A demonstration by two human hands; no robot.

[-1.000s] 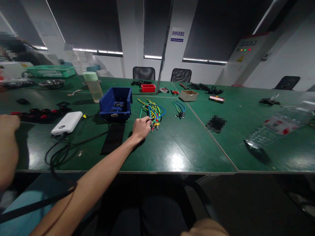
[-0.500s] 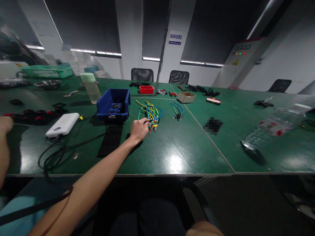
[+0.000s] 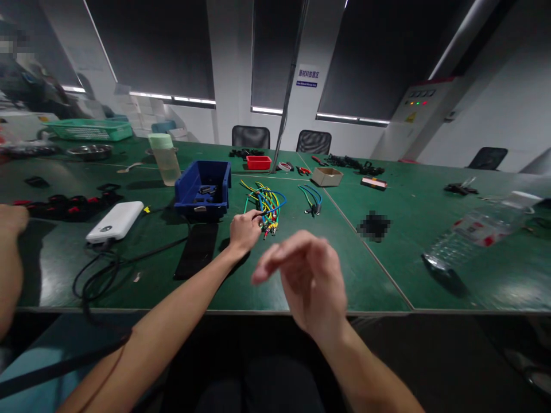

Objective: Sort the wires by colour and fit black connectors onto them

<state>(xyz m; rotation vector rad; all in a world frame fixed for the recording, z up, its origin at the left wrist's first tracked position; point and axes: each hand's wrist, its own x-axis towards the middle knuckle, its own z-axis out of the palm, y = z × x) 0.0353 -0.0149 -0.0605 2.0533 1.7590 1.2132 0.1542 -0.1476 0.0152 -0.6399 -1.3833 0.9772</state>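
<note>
My left hand (image 3: 245, 230) is closed at the near left side of a bundle of wires (image 3: 269, 201) in yellow, green, blue and red with metal terminals at their near ends. A blue wire (image 3: 280, 205) curves from the bundle to its fingertips, which pinch it. Closer to me, my right hand (image 3: 312, 278) hangs over the table's front part, slightly blurred. Its fingers are bent but apart from the thumb, and nothing shows in it. Beyond it, a smaller group of blue and green wires (image 3: 310, 198) with terminals lies apart from the bundle.
Left of the wires stand a blue bin (image 3: 201, 207) with small dark parts, a black phone (image 3: 196, 252), a white power bank (image 3: 115, 222) with cable and a bottle (image 3: 165, 163). Right are a cardboard box (image 3: 327, 177) and a water bottle (image 3: 477, 229). Another person's arm (image 3: 9, 264) reaches in left.
My right hand has risen into view from the bottom edge, over the table's front. My left hand stays at the bundle with the blue wire. The view has shifted slightly.
</note>
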